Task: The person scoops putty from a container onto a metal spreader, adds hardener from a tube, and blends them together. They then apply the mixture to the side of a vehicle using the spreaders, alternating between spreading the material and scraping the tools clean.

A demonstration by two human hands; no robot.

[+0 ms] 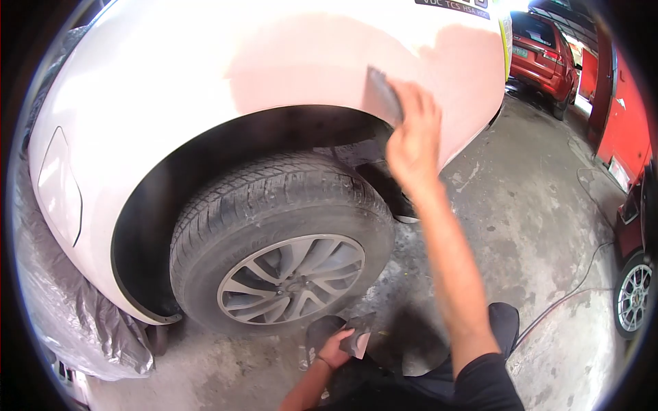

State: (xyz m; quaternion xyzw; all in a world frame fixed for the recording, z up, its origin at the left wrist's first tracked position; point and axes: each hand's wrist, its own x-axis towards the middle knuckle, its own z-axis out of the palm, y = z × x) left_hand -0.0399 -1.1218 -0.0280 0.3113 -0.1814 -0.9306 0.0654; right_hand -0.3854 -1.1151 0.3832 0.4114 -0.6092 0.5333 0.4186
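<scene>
My right hand (415, 133) grips a flat grey putty spreader (381, 96) by its edge. The spreader is against or just off the white car's fender (171, 61), above the wheel arch, where a smooth pink filler patch (308, 65) covers the paint. Low in the view, near my lap, my left hand (334, 351) is closed on a small dark plate (357, 341) with pink material on its lower corner. Directly below the arch stands the car's tyre (274, 205) with its spoked wheel rim (291, 279).
Silver plastic sheeting (82, 308) hangs along the car's left side. A red car (541, 51) is parked at the back right, near a red wall panel (624, 116). Another car's wheel (634, 291) stands at the right edge, with a hose (558, 301) on the concrete floor (528, 192).
</scene>
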